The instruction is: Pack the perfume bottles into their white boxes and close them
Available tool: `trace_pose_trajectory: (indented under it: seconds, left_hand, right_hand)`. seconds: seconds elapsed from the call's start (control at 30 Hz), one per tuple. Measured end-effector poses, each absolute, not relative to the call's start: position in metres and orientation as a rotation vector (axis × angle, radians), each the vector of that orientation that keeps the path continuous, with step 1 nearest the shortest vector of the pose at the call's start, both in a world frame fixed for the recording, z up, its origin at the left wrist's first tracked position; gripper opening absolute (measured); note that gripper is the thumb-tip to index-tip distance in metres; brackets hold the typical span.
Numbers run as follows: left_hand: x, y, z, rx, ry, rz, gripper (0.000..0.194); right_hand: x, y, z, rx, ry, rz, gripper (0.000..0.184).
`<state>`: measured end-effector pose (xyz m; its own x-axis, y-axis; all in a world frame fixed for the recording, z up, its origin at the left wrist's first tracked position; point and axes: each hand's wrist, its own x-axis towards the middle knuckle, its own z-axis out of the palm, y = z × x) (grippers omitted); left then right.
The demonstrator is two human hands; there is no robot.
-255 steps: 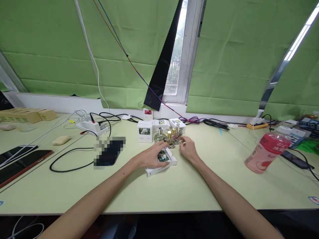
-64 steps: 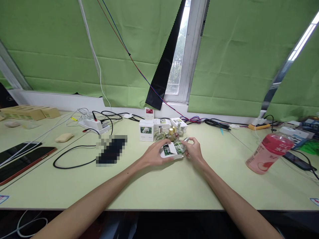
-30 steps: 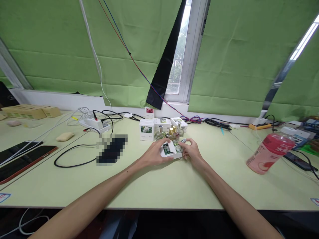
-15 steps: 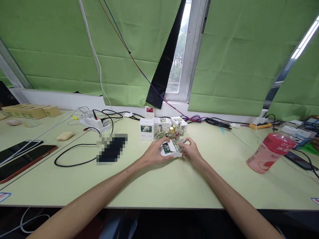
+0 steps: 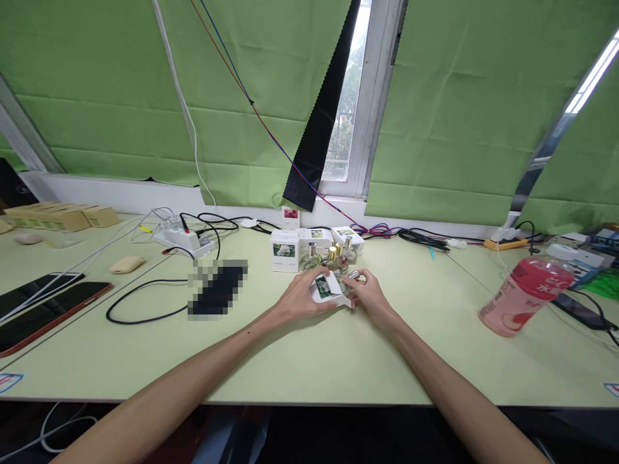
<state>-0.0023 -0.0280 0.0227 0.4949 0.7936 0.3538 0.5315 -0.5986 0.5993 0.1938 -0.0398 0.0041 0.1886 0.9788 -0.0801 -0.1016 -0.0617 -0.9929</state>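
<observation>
My left hand [image 5: 300, 298] is wrapped round a small white perfume box [image 5: 326, 288] with a flower picture, lying on its side near the middle of the table. My right hand [image 5: 368, 293] is closed on a clear perfume bottle with a silver cap [image 5: 354, 275], at the box's right end. Fingers hide most of that bottle, and how far it sits inside the box I cannot tell. Just beyond stand several glass perfume bottles [image 5: 310, 260] with silver and gold caps. Behind them are more white boxes, one upright [image 5: 285, 251] with a white flower picture.
On the right stands a pink drink bottle [image 5: 525, 293]. Phones [image 5: 53, 316] lie at the left, near a power strip [image 5: 186, 241] and a looped black cable [image 5: 140, 321]. Cables run along the wall; the table's front edge [image 5: 319, 405] is close to me.
My right hand and the silver-capped bottle have shifted slightly left, closer to the box. My left hand keeps its hold on the box almost unmoved.
</observation>
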Motion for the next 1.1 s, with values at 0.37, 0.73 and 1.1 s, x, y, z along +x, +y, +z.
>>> trace_pose_trajectory:
  seconds: [0.37, 0.73, 1.1]
  left_hand:
    - [-0.003, -0.029, 0.026, 2.339, 1.065, 0.851, 0.061]
    - [-0.002, -0.029, 0.027, 2.362, 1.018, 0.827, 0.062]
    - [-0.001, -0.029, 0.023, 2.364, 1.057, 0.846, 0.062]
  right_hand:
    - [0.196, -0.044, 0.008, -1.205, -0.930, 1.186, 0.030]
    - [0.198, -0.042, 0.004, -1.245, -1.011, 1.164, 0.028]
    - [0.205, -0.035, -0.009, -1.299, -1.071, 0.996, 0.037]
